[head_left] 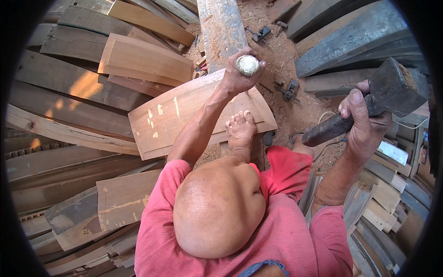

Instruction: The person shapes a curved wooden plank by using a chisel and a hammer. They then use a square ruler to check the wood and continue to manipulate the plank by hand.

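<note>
My left hand [242, 76] is closed round an upright tool handle, probably a chisel's, seen end-on with its pale, round, worn top [248, 65] facing up. Its lower end is hidden behind the hand. Below it lies a curved wooden panel [198, 121] with a few pale cut-out marks on its left part. My bare foot [241, 129] rests on the panel's right part. Off to the right, my right hand [364, 122] grips a dark mallet [392, 90] by its thick handle, the blocky head held up and apart from the tool handle.
A long, dusty plank [221, 27] runs away beneath the panel. Small metal tools [290, 90] and a little hammer [280, 27] lie among wood shavings [267, 55]. Stacked curved boards [69, 69] crowd the left, with greyish boards [350, 44] at the right.
</note>
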